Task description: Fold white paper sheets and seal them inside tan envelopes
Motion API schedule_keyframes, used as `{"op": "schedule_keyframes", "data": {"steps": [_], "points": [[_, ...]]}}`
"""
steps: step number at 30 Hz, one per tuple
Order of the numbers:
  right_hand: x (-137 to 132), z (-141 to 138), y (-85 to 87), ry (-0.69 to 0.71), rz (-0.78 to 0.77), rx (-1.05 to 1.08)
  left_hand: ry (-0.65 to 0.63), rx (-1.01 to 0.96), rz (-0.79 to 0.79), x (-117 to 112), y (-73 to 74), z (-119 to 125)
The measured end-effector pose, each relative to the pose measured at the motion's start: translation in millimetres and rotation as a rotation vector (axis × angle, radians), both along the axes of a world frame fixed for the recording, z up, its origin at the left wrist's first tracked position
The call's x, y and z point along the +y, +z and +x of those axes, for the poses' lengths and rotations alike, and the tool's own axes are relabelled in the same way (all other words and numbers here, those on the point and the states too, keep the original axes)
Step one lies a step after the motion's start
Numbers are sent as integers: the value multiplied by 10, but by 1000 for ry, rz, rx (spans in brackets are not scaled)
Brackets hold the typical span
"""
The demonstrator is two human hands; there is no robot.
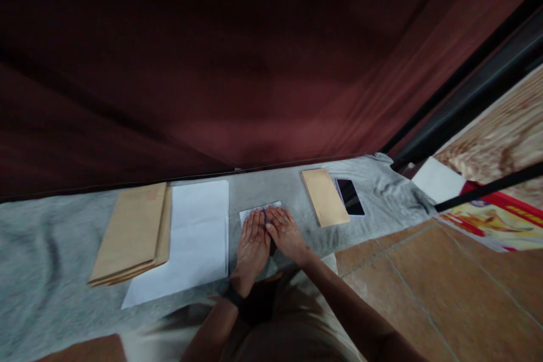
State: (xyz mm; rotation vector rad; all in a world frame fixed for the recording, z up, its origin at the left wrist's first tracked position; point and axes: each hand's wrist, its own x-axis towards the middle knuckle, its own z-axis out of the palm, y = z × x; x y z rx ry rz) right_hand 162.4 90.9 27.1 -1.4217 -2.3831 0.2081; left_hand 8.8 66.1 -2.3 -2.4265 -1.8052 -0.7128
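A small folded sheet of white paper lies on the grey cloth, mostly covered by both palms. My left hand rests flat on it with fingers stretched out, and a dark band circles that wrist. Beside it, my right hand also lies flat on the paper, its thumb against the left hand. Neither hand grips anything. To the left is a stack of large white sheets, partly under a pile of brown envelopes. On the right lie smaller brown envelopes.
A phone with a dark screen lies beside the smaller envelopes. The grey cloth runs along a dark red curtain. Tiled floor lies to the right, with black bars and a colourful printed bag beyond.
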Motion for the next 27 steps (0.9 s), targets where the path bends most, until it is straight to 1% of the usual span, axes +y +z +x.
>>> {"op": "schedule_keyframes", "data": {"steps": [3, 6, 8, 11, 18, 27], "points": [[74, -80, -69, 12, 0, -27, -5, 17, -28, 92, -97, -16], [78, -68, -144, -1, 27, -49, 7, 8, -38, 84, -160, -57], [68, -34, -178, -31, 41, -51, 32, -9, -26, 58, -172, -81], [63, 25, -204, -80, 53, -58, 66, -27, -15, 27, -146, -109], [74, 149, -239, -150, 73, -78, 116, -24, -42, -13, -35, -137], [75, 176, -233, -187, 65, -72, 182, -47, -18, -40, -27, -152]]}}
